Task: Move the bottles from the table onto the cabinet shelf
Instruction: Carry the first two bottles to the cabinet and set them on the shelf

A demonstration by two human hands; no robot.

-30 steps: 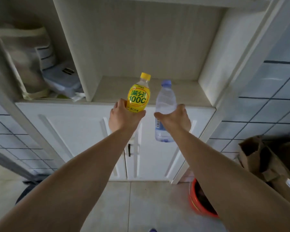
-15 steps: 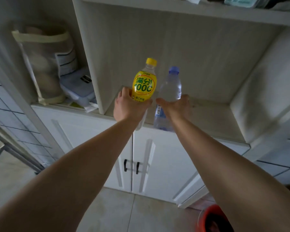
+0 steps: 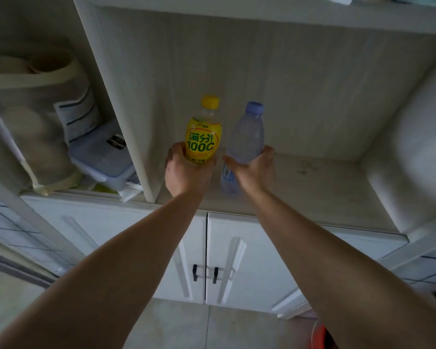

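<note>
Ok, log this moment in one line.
left hand grips yellow bottle | right hand grips clear bottle | both over shelf

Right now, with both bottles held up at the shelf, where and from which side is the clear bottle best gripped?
Grip the clear bottle round its lower body, from the right, as the right hand does. It stands roughly upright, the body is the widest part, and the yellow bottle in the left hand crowds its left side.
</note>
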